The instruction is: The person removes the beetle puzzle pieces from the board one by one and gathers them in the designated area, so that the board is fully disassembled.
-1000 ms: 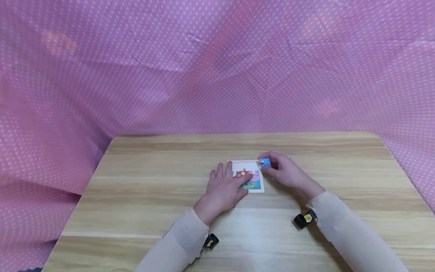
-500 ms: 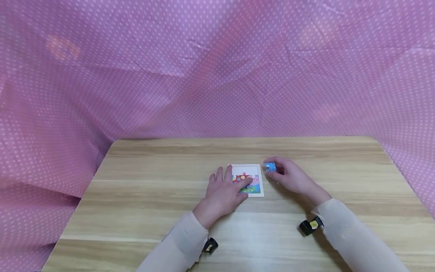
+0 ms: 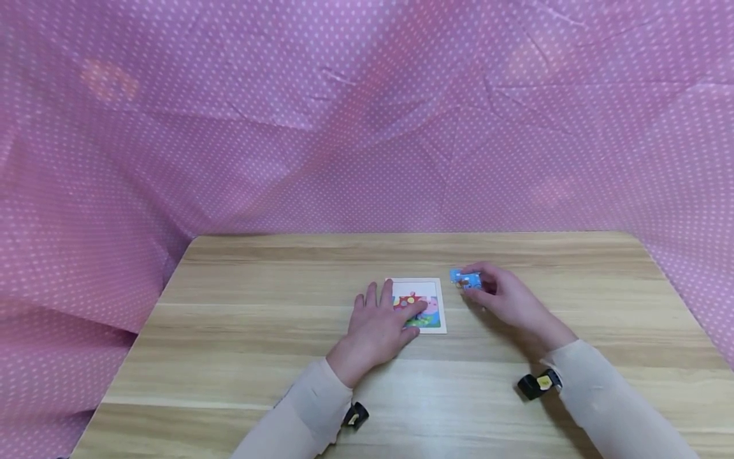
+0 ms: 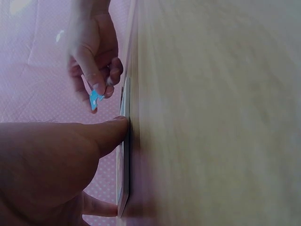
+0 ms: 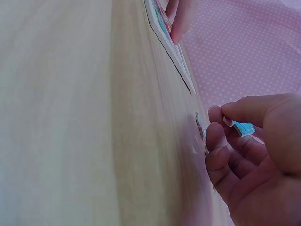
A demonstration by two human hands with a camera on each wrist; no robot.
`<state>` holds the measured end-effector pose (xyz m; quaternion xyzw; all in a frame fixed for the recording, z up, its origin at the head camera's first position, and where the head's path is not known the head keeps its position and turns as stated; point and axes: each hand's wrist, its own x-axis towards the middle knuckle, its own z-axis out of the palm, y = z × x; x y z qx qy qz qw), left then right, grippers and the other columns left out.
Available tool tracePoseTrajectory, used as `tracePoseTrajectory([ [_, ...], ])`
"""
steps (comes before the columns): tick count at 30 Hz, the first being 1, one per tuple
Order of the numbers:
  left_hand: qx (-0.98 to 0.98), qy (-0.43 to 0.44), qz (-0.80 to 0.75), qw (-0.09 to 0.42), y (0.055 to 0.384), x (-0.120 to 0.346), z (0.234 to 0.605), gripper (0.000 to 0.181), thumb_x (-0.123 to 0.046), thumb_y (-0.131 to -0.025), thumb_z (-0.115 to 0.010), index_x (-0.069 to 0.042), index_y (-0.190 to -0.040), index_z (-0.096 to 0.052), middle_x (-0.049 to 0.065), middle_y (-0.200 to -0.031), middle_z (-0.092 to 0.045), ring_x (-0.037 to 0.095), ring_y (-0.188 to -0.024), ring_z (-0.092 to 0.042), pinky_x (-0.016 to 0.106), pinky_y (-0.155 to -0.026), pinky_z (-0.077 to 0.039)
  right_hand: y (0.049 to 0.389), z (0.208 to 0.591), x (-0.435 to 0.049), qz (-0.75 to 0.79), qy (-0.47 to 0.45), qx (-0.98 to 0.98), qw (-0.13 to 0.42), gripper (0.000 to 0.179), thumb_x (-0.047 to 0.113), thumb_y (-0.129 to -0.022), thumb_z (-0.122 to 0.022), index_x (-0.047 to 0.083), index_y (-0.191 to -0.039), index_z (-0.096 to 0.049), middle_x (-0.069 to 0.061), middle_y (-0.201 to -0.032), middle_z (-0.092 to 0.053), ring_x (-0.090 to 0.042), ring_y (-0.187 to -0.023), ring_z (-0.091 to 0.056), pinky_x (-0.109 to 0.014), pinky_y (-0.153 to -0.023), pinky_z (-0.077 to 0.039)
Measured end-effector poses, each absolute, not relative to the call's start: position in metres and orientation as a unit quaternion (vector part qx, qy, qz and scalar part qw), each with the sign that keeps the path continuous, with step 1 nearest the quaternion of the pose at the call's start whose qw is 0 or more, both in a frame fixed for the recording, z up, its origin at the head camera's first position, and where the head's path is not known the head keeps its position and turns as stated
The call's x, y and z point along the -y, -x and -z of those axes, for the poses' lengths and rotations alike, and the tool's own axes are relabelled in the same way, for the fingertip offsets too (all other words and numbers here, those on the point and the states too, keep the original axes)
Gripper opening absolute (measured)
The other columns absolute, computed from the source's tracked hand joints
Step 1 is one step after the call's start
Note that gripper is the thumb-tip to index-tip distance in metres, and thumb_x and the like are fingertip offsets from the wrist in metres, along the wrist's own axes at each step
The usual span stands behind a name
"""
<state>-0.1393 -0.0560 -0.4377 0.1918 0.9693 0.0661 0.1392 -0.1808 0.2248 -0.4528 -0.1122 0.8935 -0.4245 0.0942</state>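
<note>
My left hand [image 3: 375, 325] lies spread over a small jigsaw puzzle board [image 3: 443, 319], its fingers extended. The board has a white frame and a colourful cartoon picture in its lower part; the upper part shows white. My right hand [image 3: 513, 303] is to the right of the board, just above the table. Between thumb and index finger it pinches a blue puzzle piece [image 5: 245, 128], which stands tilted in the right wrist view. Another blue puzzle piece [image 3: 455, 276] lies on the table between the board and this hand, partly overlapped by the held piece in the head view.
The wooden table [image 3: 246, 344] extends around both hands. Behind it hangs a pink cloth [image 3: 367, 127] with white dots. A black wrist camera [image 3: 539, 384] sits below the right wrist, another black camera [image 3: 355, 415] by the left.
My right hand has moved rightward, away from the board, with the blue puzzle piece. The other blue piece now shows on its left side. My left hand stays on the board.
</note>
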Motion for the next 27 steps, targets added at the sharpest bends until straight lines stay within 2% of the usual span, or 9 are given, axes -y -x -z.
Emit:
tracePoseTrajectory([
  [6,-0.970,-0.191,-0.071,0.135,0.138,0.055,0.438,0.053,-0.055,-0.108,-0.057,-0.053,-0.160,-0.046,0.025,-0.176,-0.025,0.054,-0.160,-0.027,0.068,-0.127,-0.029,0.179,0.454,-0.236,0.407,0.114,-0.903,0.075,0.043,0.013,-0.102,-0.074,0.009,-0.143,-0.062,-0.006,-0.090,-0.060,-0.017,-0.080,-0.054,-0.026,-0.064,-0.051],
  [15,-0.970,-0.187,-0.065,0.140,0.139,0.053,0.439,0.054,-0.057,-0.108,-0.056,-0.054,-0.161,-0.044,0.025,-0.177,-0.023,0.054,-0.161,-0.025,0.069,-0.128,-0.028,0.178,0.450,-0.252,0.402,0.108,-0.907,0.059,0.045,0.012,-0.102,-0.073,0.007,-0.145,-0.062,-0.005,-0.087,-0.056,-0.014,-0.075,-0.051,-0.025,-0.059,-0.048],
  [19,-0.970,-0.187,-0.064,0.141,0.140,0.054,0.438,0.054,-0.057,-0.108,-0.056,-0.054,-0.161,-0.044,0.025,-0.176,-0.023,0.055,-0.160,-0.025,0.069,-0.127,-0.028,0.179,0.450,-0.255,0.398,0.100,-0.910,0.062,0.043,0.012,-0.102,-0.073,0.007,-0.144,-0.062,-0.007,-0.088,-0.056,-0.014,-0.075,-0.051,-0.025,-0.059,-0.049],
  [23,-0.970,-0.187,-0.065,0.144,0.140,0.054,0.439,0.054,-0.057,-0.108,-0.055,-0.053,-0.161,-0.044,0.026,-0.176,-0.023,0.056,-0.160,-0.025,0.070,-0.127,-0.028,0.180,0.453,-0.260,0.396,0.097,-0.911,0.064,0.045,0.010,-0.103,-0.071,0.003,-0.146,-0.060,-0.014,-0.102,-0.069,-0.016,-0.082,-0.057,-0.025,-0.063,-0.052],
  [27,-0.969,-0.187,-0.066,0.144,0.140,0.055,0.438,0.054,-0.057,-0.108,-0.056,-0.053,-0.161,-0.043,0.026,-0.176,-0.023,0.056,-0.160,-0.025,0.070,-0.127,-0.028,0.184,0.454,-0.265,0.394,0.090,-0.913,0.065,0.044,0.010,-0.105,-0.069,0.001,-0.147,-0.058,-0.017,-0.114,-0.074,-0.019,-0.091,-0.062,-0.024,-0.070,-0.053],
])
